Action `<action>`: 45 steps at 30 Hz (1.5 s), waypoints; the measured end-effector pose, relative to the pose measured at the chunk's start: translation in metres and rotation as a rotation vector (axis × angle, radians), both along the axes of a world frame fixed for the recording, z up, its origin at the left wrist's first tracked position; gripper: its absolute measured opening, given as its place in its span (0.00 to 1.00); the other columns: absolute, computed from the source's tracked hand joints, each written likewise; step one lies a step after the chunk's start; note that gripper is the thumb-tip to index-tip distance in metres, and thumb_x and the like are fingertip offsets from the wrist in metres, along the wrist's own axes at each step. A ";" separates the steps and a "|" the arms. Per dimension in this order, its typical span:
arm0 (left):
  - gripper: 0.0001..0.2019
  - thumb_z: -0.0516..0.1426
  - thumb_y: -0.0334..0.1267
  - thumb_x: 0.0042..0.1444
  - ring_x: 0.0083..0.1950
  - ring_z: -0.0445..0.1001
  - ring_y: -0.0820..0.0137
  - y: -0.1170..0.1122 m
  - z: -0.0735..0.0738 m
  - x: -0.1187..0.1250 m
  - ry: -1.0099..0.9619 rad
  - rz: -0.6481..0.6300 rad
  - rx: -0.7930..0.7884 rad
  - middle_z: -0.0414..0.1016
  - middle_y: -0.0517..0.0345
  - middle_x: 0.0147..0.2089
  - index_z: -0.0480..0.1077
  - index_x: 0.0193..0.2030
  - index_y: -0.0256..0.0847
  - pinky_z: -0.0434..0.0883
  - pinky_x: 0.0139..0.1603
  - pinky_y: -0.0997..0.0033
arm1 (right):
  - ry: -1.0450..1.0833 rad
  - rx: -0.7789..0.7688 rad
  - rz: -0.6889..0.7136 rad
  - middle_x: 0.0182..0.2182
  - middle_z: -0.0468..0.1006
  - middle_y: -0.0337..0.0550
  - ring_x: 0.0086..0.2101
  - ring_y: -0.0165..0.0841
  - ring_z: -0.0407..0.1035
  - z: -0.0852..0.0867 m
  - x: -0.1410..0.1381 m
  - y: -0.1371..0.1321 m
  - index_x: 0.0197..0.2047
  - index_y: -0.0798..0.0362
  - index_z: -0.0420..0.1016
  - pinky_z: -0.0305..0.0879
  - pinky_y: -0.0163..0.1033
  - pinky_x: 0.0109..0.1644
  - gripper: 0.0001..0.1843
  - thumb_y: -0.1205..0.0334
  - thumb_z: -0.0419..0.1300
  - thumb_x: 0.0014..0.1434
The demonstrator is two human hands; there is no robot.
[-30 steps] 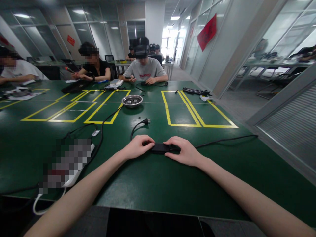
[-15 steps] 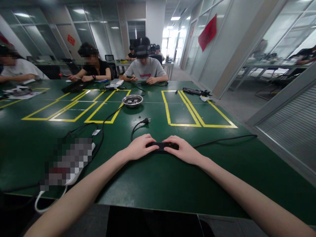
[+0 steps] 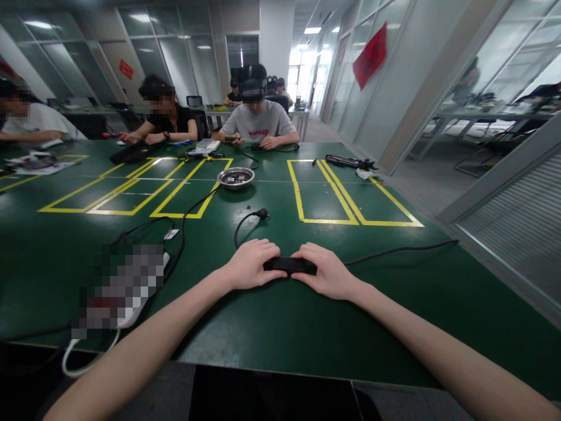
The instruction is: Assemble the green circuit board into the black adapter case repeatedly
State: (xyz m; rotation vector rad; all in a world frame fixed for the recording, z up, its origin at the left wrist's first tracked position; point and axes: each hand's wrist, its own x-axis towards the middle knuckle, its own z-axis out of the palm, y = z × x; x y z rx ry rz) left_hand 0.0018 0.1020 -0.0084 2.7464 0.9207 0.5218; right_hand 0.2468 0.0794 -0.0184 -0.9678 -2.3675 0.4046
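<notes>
A long, slim black power adapter is held between my two hands, low over the green table. My left hand is closed round its left end, thumb on the near side and fingers over the far side. Its right end is gripped the same way by my right hand. The thumb tips almost meet at the middle. A short black cord with a plug curves out beyond my left hand. From behind my right hand, a thin black cable runs off to the right.
A metal bowl with small metal parts stands ahead. A blurred-out object on a white base lies at left among cables. Yellow tape marks rectangles. A black folded stand lies at the far right. Several people sit across the table.
The adapter has turned in my hands, so a plain dark side now faces me. My thumbs have shifted to its near lower edge, and both hands sit slightly lower.
</notes>
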 end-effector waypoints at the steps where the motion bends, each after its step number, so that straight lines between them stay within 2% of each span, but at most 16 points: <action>1: 0.18 0.59 0.55 0.66 0.40 0.72 0.63 -0.001 0.000 0.001 0.003 -0.003 0.009 0.74 0.55 0.35 0.69 0.36 0.41 0.64 0.41 0.66 | 0.010 0.010 -0.007 0.36 0.78 0.45 0.38 0.40 0.72 0.000 0.000 0.000 0.43 0.51 0.77 0.69 0.44 0.42 0.07 0.60 0.67 0.62; 5: 0.15 0.59 0.52 0.66 0.42 0.73 0.62 -0.003 0.002 0.003 -0.007 0.045 0.007 0.76 0.54 0.39 0.71 0.42 0.41 0.66 0.44 0.65 | 0.023 0.066 -0.018 0.36 0.78 0.47 0.38 0.41 0.72 -0.001 -0.001 -0.001 0.45 0.51 0.77 0.70 0.45 0.42 0.08 0.58 0.64 0.64; 9: 0.12 0.60 0.47 0.66 0.44 0.74 0.61 -0.004 0.002 0.004 -0.006 0.024 -0.015 0.78 0.53 0.41 0.71 0.43 0.40 0.66 0.46 0.63 | 0.009 0.083 0.000 0.43 0.80 0.50 0.42 0.43 0.74 -0.002 -0.002 0.001 0.51 0.52 0.77 0.72 0.47 0.47 0.15 0.56 0.66 0.63; 13: 0.14 0.61 0.50 0.64 0.46 0.75 0.60 -0.004 0.002 0.004 -0.037 0.033 -0.035 0.79 0.52 0.43 0.73 0.45 0.41 0.68 0.47 0.63 | -0.040 0.080 -0.011 0.36 0.79 0.48 0.38 0.41 0.73 -0.002 -0.002 0.001 0.46 0.51 0.79 0.71 0.45 0.42 0.08 0.58 0.63 0.65; 16: 0.14 0.61 0.49 0.64 0.47 0.75 0.60 -0.005 0.001 0.003 -0.053 0.034 -0.054 0.79 0.51 0.45 0.74 0.47 0.41 0.68 0.48 0.63 | -0.030 0.098 0.006 0.38 0.80 0.49 0.39 0.42 0.73 -0.001 -0.001 0.000 0.48 0.52 0.79 0.71 0.46 0.43 0.10 0.58 0.63 0.65; 19: 0.11 0.61 0.46 0.65 0.45 0.75 0.61 -0.005 0.000 0.004 -0.047 0.026 -0.064 0.79 0.52 0.42 0.74 0.44 0.40 0.68 0.47 0.63 | -0.008 0.064 0.028 0.42 0.81 0.49 0.41 0.42 0.74 0.000 -0.001 0.000 0.55 0.50 0.77 0.72 0.47 0.46 0.17 0.56 0.64 0.65; 24: 0.14 0.63 0.48 0.63 0.43 0.75 0.62 -0.007 0.001 0.005 -0.124 0.044 -0.107 0.79 0.52 0.42 0.75 0.48 0.40 0.69 0.43 0.65 | -0.013 0.063 0.044 0.42 0.82 0.49 0.41 0.42 0.74 0.004 0.001 0.001 0.54 0.51 0.77 0.72 0.48 0.46 0.13 0.58 0.60 0.68; 28: 0.13 0.61 0.47 0.65 0.42 0.75 0.63 -0.007 0.001 0.005 -0.123 0.051 -0.168 0.79 0.52 0.41 0.75 0.45 0.39 0.68 0.42 0.67 | -0.029 0.035 0.112 0.47 0.81 0.52 0.44 0.42 0.75 0.008 0.003 -0.001 0.61 0.52 0.74 0.72 0.47 0.48 0.20 0.57 0.59 0.69; 33: 0.15 0.62 0.49 0.64 0.44 0.77 0.63 -0.007 0.002 0.004 -0.161 0.059 -0.263 0.81 0.53 0.44 0.77 0.50 0.41 0.69 0.44 0.67 | 0.039 -0.062 0.121 0.45 0.81 0.46 0.43 0.38 0.76 0.007 0.004 -0.003 0.63 0.45 0.75 0.73 0.42 0.48 0.18 0.58 0.55 0.73; 36: 0.14 0.60 0.47 0.66 0.44 0.77 0.63 -0.007 0.004 0.004 -0.172 0.083 -0.271 0.81 0.53 0.44 0.77 0.50 0.41 0.69 0.45 0.67 | 0.041 -0.077 0.119 0.47 0.80 0.45 0.44 0.38 0.75 0.005 0.003 -0.003 0.68 0.43 0.70 0.73 0.43 0.49 0.22 0.59 0.52 0.74; 40: 0.14 0.59 0.48 0.67 0.41 0.77 0.65 -0.008 0.002 0.005 -0.151 0.108 -0.271 0.81 0.54 0.41 0.79 0.47 0.41 0.69 0.43 0.67 | -0.134 0.001 0.156 0.47 0.76 0.48 0.43 0.40 0.74 0.004 0.003 -0.003 0.73 0.43 0.62 0.73 0.45 0.47 0.31 0.56 0.60 0.69; 42: 0.16 0.60 0.49 0.66 0.44 0.77 0.63 -0.008 0.000 0.005 -0.174 0.108 -0.217 0.82 0.52 0.44 0.78 0.51 0.41 0.71 0.46 0.65 | -0.189 0.032 0.147 0.46 0.75 0.49 0.42 0.40 0.73 0.002 0.005 -0.001 0.73 0.44 0.64 0.74 0.46 0.46 0.31 0.57 0.61 0.68; 45: 0.25 0.61 0.47 0.64 0.59 0.74 0.56 -0.008 -0.003 0.004 -0.241 0.075 -0.032 0.78 0.46 0.59 0.70 0.65 0.41 0.69 0.61 0.54 | -0.128 -0.003 0.081 0.45 0.76 0.49 0.42 0.41 0.74 -0.003 0.010 0.005 0.72 0.45 0.64 0.75 0.47 0.46 0.30 0.58 0.58 0.69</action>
